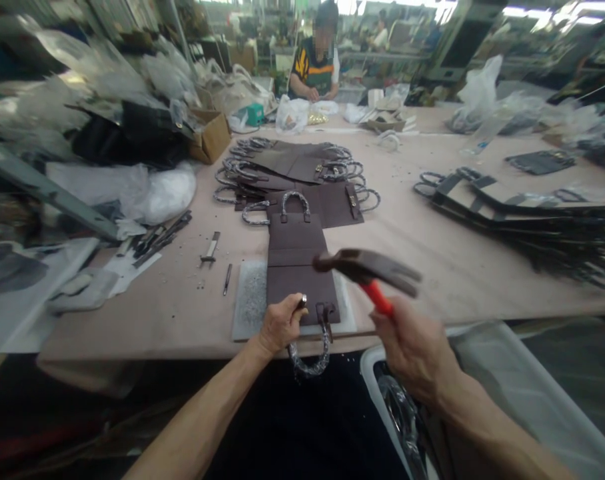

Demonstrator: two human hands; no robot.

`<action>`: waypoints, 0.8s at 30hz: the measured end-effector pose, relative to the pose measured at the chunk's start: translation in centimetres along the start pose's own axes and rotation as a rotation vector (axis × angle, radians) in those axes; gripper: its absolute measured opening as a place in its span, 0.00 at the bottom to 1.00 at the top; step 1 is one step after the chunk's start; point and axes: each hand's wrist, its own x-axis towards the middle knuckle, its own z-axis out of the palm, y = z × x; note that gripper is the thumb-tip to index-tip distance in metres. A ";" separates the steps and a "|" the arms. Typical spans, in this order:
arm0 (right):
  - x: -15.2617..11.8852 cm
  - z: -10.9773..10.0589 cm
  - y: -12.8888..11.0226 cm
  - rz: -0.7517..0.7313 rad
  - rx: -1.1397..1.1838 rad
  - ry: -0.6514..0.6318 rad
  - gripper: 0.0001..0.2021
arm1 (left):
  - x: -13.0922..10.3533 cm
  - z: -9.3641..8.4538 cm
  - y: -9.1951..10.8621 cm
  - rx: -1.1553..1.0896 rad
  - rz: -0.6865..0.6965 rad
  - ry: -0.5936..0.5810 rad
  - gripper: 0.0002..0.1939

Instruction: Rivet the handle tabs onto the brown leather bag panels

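A dark brown leather bag panel (297, 243) with plastic-wrapped handles lies over a pale slab (252, 300) at the table's front edge. My left hand (282, 323) is closed around a short metal punch (303, 302), held upright on the panel beside the near handle's base. That near handle (310, 367) hangs past the table edge. In my right hand (415, 343) is a claw hammer (367, 267) with a red grip, raised to the right of the panel and blurred by motion. My fingers hide most of the punch.
Stacked brown panels (287, 160) with wrapped handles lie behind. Dark bag pieces (507, 213) are piled at right. A thin metal rod (227, 279) and a small tool (210, 248) rest left of the slab. A white bin (370, 363) stands below; a co-worker (312, 67) sits opposite.
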 end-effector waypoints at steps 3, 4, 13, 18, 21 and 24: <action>0.1 -0.2 -1.1 -0.093 -0.173 -0.207 0.14 | -0.1 0.1 -0.1 0.007 -0.011 0.004 0.09; 0.3 -0.4 -1.4 -0.092 -0.190 -0.214 0.13 | -0.1 0.1 -0.1 0.005 -0.012 0.004 0.08; 0.1 0.4 -2.8 -0.238 -0.183 0.009 0.12 | 0.2 -0.1 0.1 0.009 0.029 0.024 0.06; 0.4 -0.1 -3.2 -0.108 -0.115 0.104 0.13 | 0.2 -0.1 0.2 -0.030 0.007 0.006 0.06; -0.1 0.5 -2.9 -0.081 -0.096 0.088 0.15 | 0.2 -0.2 0.3 -0.027 0.003 -0.001 0.06; -0.6 1.3 -1.3 -0.036 -0.169 -0.248 0.13 | 0.2 -0.2 0.3 -0.006 -0.001 0.006 0.06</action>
